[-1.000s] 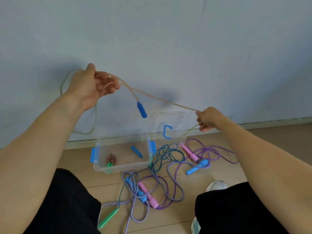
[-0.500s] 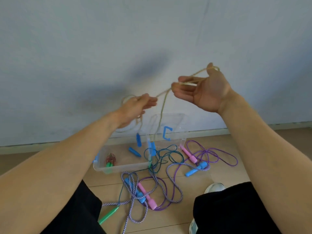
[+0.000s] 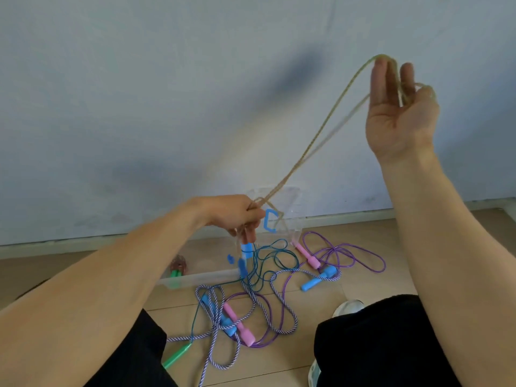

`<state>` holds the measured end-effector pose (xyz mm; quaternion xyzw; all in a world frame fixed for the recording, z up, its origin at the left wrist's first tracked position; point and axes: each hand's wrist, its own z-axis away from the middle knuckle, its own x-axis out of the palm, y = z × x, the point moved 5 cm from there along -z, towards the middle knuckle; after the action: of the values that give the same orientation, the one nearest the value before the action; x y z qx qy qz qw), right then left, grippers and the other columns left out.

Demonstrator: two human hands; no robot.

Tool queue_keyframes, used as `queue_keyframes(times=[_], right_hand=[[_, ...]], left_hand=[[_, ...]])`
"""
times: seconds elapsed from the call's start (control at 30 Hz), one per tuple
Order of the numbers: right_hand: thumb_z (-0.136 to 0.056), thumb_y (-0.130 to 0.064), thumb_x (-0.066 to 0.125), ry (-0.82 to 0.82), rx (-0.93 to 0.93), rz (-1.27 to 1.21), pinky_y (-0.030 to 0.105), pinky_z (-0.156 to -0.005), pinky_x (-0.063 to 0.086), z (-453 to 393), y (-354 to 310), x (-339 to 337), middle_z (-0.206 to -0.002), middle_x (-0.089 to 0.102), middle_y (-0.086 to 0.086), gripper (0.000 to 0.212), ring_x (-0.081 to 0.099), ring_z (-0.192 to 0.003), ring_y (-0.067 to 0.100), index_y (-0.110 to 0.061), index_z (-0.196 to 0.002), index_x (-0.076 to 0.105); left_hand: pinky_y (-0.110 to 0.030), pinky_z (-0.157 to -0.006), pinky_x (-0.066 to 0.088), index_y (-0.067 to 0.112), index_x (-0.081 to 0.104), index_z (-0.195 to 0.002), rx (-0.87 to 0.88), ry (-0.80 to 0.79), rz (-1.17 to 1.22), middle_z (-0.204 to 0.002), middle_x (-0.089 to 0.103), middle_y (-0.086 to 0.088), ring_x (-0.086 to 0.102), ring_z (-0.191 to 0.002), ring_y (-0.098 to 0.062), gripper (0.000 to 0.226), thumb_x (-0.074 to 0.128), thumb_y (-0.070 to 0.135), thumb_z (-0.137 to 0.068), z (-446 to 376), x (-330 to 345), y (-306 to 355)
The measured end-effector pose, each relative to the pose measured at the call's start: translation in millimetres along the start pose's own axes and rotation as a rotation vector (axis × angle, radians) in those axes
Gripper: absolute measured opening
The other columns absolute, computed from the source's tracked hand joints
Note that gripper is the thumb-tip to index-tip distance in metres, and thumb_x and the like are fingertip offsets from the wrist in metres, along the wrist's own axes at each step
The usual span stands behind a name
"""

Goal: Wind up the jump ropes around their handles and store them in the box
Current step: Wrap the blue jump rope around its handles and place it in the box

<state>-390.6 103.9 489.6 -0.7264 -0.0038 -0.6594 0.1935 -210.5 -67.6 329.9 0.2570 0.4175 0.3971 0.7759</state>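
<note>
Hands work a tan jump rope point(image 3: 312, 152) above the clear box point(image 3: 201, 277): left hand point(image 3: 237, 215) gripping its bunched end, raised right hand point(image 3: 396, 107) holding loops over straight, upright fingers.

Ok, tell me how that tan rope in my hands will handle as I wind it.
Probably floppy: the tan rope drapes over the right hand's straight fingers and sags toward the left hand. Likely light, since loose fingers carry the loop. It may slip off them, as nothing there pinches it.
</note>
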Motion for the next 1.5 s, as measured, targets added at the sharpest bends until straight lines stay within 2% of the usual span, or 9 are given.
queue_keyframes(times=[0.1,0.2,0.43,0.57,0.7,0.9,1.1,1.37,1.5], right_hand=[[-0.098,0.004,0.044,0.055,0.047,0.289,0.049,-0.088,0.057,-13.0,-6.3,-19.0,-0.095,0.058,0.026,0.014,0.064,-0.086,0.037,0.005,-0.108,0.054],[-0.092,-0.003,0.060,-0.010,0.098,1.490,0.045,-0.090,0.056,-11.0,3.9,-44.8,-0.097,0.057,0.018,0.024,0.062,-0.087,0.028,0.004,-0.114,0.056],[-0.084,0.001,0.071,-0.361,0.981,2.505,0.045,-0.077,0.061,56.4,71.0,-79.4,-0.094,0.069,0.013,0.051,0.074,-0.078,0.030,-0.004,-0.132,0.053],[-0.083,-0.012,0.074,-0.512,0.860,2.306,0.040,-0.088,0.057,63.2,99.9,-81.9,-0.139,0.050,0.007,0.068,0.071,-0.087,0.023,-0.017,-0.143,0.042],[-0.087,0.001,0.053,-0.465,0.445,2.053,0.037,-0.081,0.060,51.4,106.8,-71.4,-0.109,0.064,0.008,0.024,0.068,-0.086,0.020,-0.015,-0.104,0.060],[-0.076,-0.001,0.061,-0.872,0.985,1.912,0.040,-0.092,0.054,94.9,129.8,-90.6,-0.122,0.063,0.006,0.049,0.062,-0.112,0.020,-0.017,-0.122,0.058],[-0.098,-0.049,0.049,-0.743,1.082,1.908,0.035,-0.088,0.055,108.3,151.3,-120.5,-0.116,0.069,0.002,0.046,0.066,-0.103,0.018,-0.010,-0.095,0.073],[-0.101,-0.051,0.037,-0.669,1.110,2.113,0.036,-0.089,0.052,96.6,146.6,-152.1,-0.106,0.072,0.004,0.057,0.066,-0.103,0.021,-0.008,-0.092,0.073],[-0.103,-0.049,0.031,-0.468,0.956,2.030,0.031,-0.077,0.053,75.4,129.5,-140.5,-0.055,0.064,0.006,0.053,0.069,-0.066,0.023,-0.009,-0.075,0.054]], left_hand=[[-0.046,-0.075,0.057,0.010,0.043,-0.082,0.009,0.064,0.172,-0.066,0.070,-0.013,0.069,-0.066,-0.032,0.036,0.030,0.033,-0.107,3.2,1.4,6.3],[-0.042,-0.061,0.059,0.009,0.042,-0.087,0.103,0.258,0.535,-0.063,0.065,-0.016,0.066,-0.057,-0.034,0.030,0.034,0.030,-0.106,8.4,-16.7,22.5],[-0.043,-0.057,0.059,0.010,0.046,-0.073,0.250,0.440,1.130,-0.062,0.061,-0.015,0.065,-0.054,-0.031,0.036,0.035,0.021,-0.106,22.5,-48.2,35.4],[-0.044,-0.058,0.060,0.009,0.048,-0.078,0.238,0.414,1.179,-0.062,0.064,-0.015,0.069,-0.058,-0.033,0.035,0.035,0.025,-0.107,26.7,-44.3,39.2],[-0.045,-0.060,0.060,0.007,0.048,-0.082,0.223,0.415,1.196,-0.063,0.066,-0.015,0.070,-0.062,-0.034,0.032,0.036,0.025,-0.106,29.1,-43.0,38.6],[-0.043,-0.058,0.060,0.008,0.049,-0.082,0.240,0.405,1.276,-0.064,0.066,-0.015,0.072,-0.065,-0.033,0.035,0.034,0.027,-0.107,31.0,-43.2,43.4],[-0.048,-0.063,0.060,0.008,0.048,-0.083,0.255,0.434,1.239,-0.067,0.066,-0.017,0.071,-0.067,-0.035,0.034,0.036,0.030,-0.107,33.7,-49.5,39.0],[-0.052,-0.064,0.060,0.009,0.046,-0.084,0.222,0.636,1.184,-0.070,0.063,-0.019,0.068,-0.066,-0.034,0.038,0.032,0.036,-0.107,36.3,-68.6,18.6],[-0.048,-0.070,0.061,0.002,0.053,-0.100,0.160,0.634,1.058,-0.087,0.067,-0.022,0.071,-0.081,-0.036,0.040,0.033,0.036,-0.107,34.1,-73.9,13.8]])
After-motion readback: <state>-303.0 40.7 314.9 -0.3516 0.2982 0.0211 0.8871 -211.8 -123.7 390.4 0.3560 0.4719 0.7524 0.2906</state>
